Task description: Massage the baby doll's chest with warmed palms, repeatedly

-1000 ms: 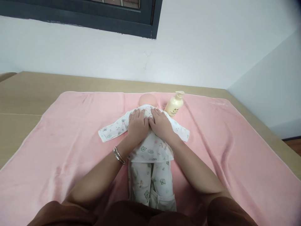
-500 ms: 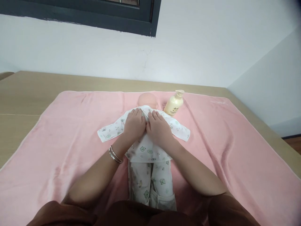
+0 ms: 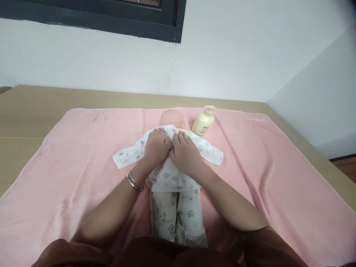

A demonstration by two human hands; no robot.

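A baby doll [image 3: 171, 118] lies on a pink blanket [image 3: 91, 155], dressed in a white patterned top [image 3: 172, 178] and matching trousers [image 3: 190, 211]. Both palms rest on the upper part of the top, side by side. My left hand [image 3: 157, 146] lies flat with its fingers toward the doll's head and its thumb bent inward; two silver bangles [image 3: 134, 181] circle that wrist. Lying beside it, my right hand [image 3: 185, 151] is also flat, fingers pointing up toward the collar. Neither hand grips anything. The sleeves spread out to both sides.
A pale yellow pump bottle [image 3: 204, 121] is on the blanket to the right of the doll's head. The wooden table [image 3: 111, 96] shows around the blanket and meets a white wall [image 3: 222, 52] with a dark window frame [image 3: 155, 26].
The view has shifted slightly. My hands remain on the top, and a small gap between the left thumb and fingers now shows more.
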